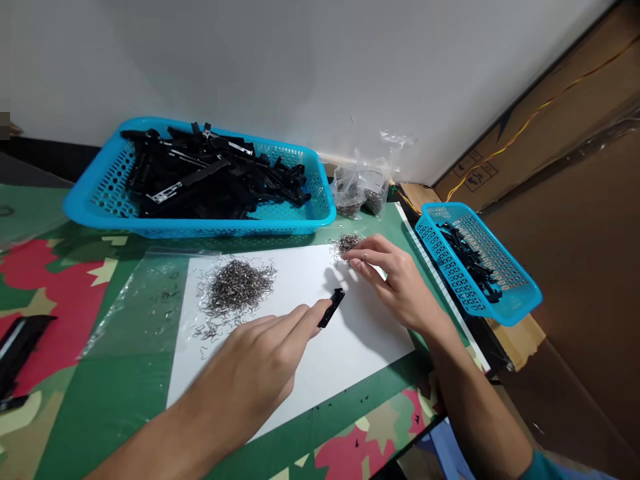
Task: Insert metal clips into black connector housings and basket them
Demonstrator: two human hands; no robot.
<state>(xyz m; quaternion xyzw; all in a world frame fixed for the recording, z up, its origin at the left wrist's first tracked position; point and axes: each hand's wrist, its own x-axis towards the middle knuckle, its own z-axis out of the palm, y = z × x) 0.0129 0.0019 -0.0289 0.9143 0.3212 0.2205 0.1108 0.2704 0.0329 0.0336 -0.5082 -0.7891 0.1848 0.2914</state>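
My left hand (275,353) is closed on a small black plastic part (332,308), held tilted over a white sheet (345,360). To its right my right hand (395,277) is at a small pile of tiny metal pieces (349,243); its thumb and forefinger are close together, and a small metal piece shows at the fingertips. A larger pile of bent metal wire pieces (237,287) lies on the left part of the sheet.
A large blue basket (225,228) of black parts stands behind the sheet. A smaller blue basket (515,300) with black pieces is at right. Clear bags (373,193) of metal pieces lean at the wall. A plastic bag (135,307) and black strips (23,350) lie left.
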